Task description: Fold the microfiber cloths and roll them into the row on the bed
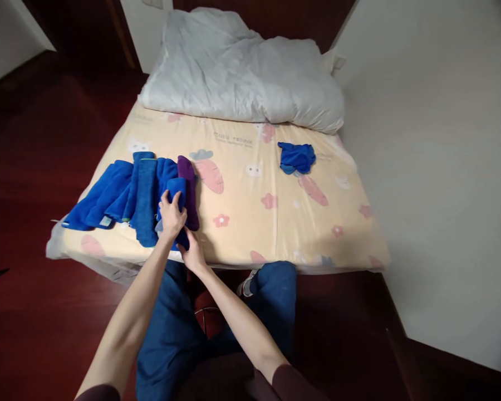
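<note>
A row of folded blue towels (121,195) lies along the bed's front left, with a purple towel (188,184) at its right end. My left hand (171,214) presses down on a folded blue towel (177,189) lying next to the purple one, fingers curled over it. My right hand (193,253) grips the same towel's near end at the mattress edge. A crumpled blue cloth (297,157) lies apart on the right side of the bed.
The mattress (275,223) has a cream sheet with carrot and flower prints. A white duvet (242,72) is bunched at the far end. A white wall (442,167) borders the right side. Dark red floor (29,167) lies to the left. My knees in jeans (275,289) touch the bed's front.
</note>
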`<action>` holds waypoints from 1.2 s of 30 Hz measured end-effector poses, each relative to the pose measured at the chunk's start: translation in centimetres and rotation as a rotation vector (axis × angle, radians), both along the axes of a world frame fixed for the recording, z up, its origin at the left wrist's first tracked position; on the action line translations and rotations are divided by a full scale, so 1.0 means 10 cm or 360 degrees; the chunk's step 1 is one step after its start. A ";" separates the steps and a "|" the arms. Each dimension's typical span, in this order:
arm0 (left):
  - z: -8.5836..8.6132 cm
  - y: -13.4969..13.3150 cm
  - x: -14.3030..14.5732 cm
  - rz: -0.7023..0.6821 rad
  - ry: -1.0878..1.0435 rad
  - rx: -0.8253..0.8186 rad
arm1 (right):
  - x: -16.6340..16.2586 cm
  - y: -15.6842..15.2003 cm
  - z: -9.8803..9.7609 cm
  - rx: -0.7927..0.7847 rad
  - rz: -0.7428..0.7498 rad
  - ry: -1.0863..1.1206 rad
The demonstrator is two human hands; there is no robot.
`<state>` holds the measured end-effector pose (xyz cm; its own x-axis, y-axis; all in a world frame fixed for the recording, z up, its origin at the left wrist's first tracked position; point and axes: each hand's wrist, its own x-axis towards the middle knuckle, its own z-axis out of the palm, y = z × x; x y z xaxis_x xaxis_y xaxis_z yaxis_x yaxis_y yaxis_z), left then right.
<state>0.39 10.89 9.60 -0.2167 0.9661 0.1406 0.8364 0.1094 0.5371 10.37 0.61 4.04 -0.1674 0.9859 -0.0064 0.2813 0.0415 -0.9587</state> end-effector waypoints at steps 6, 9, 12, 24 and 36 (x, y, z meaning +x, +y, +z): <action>0.14 -0.04 0.08 0.0054 0.0156 -0.0017 | 0.24 0.01 0.05 -0.0033 0.0181 0.0090; 0.13 -0.25 0.46 -0.0160 0.0270 0.0135 | 0.86 -0.01 -0.10 -0.0199 0.0090 0.0206; -0.10 -0.50 1.05 -0.0660 0.0244 0.0142 | 1.74 0.08 -0.25 -0.0271 -0.0362 0.0243; -0.97 -0.82 1.99 -0.1008 0.0152 0.0244 | 4.52 1.45 0.17 -0.0153 -0.1299 0.0133; -1.18 -0.85 2.01 -0.1025 0.0364 0.0304 | 5.04 3.69 -0.24 -0.0263 -0.1339 0.0251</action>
